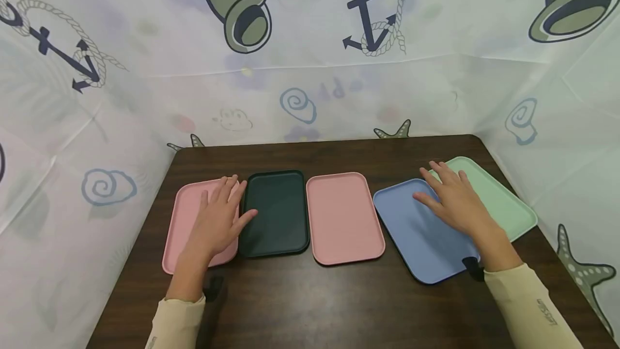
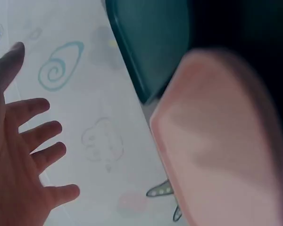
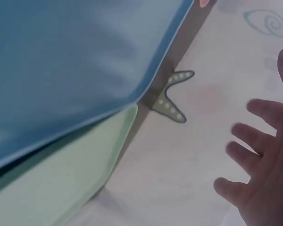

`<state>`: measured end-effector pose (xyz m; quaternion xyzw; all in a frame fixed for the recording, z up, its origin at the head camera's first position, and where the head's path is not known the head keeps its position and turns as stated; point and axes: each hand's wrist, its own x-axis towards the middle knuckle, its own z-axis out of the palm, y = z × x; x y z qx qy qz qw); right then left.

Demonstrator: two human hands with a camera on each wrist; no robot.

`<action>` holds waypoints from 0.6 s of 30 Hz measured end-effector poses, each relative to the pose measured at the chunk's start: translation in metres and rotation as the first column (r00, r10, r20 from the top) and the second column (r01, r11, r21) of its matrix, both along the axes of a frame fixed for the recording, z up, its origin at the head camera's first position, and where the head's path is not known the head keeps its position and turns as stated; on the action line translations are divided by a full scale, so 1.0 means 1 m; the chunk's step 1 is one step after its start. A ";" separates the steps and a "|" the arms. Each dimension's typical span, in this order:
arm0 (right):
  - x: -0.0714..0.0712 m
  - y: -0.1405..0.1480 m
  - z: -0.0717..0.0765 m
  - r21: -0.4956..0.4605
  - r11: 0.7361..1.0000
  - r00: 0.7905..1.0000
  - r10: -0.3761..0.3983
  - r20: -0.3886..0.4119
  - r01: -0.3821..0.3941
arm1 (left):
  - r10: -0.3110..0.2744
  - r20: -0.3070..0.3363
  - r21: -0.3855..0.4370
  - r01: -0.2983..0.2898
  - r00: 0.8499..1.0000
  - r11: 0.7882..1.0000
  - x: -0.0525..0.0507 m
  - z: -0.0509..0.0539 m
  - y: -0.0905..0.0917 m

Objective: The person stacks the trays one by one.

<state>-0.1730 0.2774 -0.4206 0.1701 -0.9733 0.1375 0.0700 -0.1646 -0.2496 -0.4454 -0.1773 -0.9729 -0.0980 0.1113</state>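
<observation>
Over the left pink tray (image 1: pixel 186 220) hovers my left hand (image 1: pixel 219 221), fingers spread and nothing held. Its thumb reaches across the edge of the dark green tray (image 1: pixel 275 214). A second pink tray (image 1: pixel 345 220) lies in the middle. My right hand (image 1: pixel 455 201) is above the blue tray (image 1: pixel 411 225), with its fingers apart and its fingertips near the light green tray (image 1: pixel 504 203). In the right wrist view, the blue tray (image 3: pixel 85 52) overlaps the light green tray (image 3: pixel 80 176). Both wrist views show the left hand (image 2: pixel 23 141) and right hand (image 3: pixel 264 150) holding nothing.
The trays lie in a row on a dark wooden table (image 1: pixel 310 306). A patterned cloth (image 1: pixel 310 31) with anchors, shells and starfish hangs behind the table and along its sides. A dark band sits at each wrist.
</observation>
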 end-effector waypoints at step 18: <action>-0.057 -0.071 -0.042 -0.175 0.984 0.979 0.019 0.205 0.017 | 0.151 0.206 0.259 -0.202 0.967 0.944 0.092 -0.034 0.127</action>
